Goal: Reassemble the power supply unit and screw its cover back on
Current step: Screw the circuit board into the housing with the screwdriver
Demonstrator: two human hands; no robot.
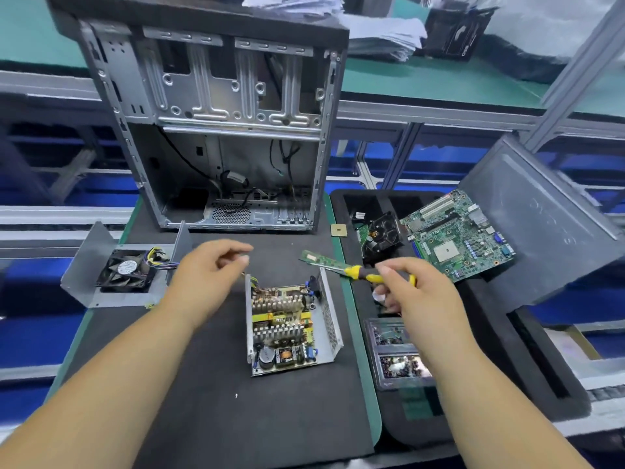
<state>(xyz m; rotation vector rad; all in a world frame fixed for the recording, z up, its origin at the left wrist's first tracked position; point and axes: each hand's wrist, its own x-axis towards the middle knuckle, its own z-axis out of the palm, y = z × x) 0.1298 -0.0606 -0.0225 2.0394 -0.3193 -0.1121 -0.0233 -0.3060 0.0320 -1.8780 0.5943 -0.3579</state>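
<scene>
The open power supply base sits on the black mat, its circuit board and heat sinks exposed. Its grey cover, with a black fan fitted in it, lies at the left, and wires run from it towards the base. My left hand hovers between the cover and the base with loosely curled fingers and nothing visible in it. My right hand is over a yellow-and-black screwdriver lying at the tray's edge. The index finger is above the handle and the thumb below, without a clear grip.
An empty computer case stands behind the mat. A foam tray at the right holds a motherboard, a black drive and clear screw boxes. A memory stick lies by the screwdriver tip, and a grey side panel leans at the far right.
</scene>
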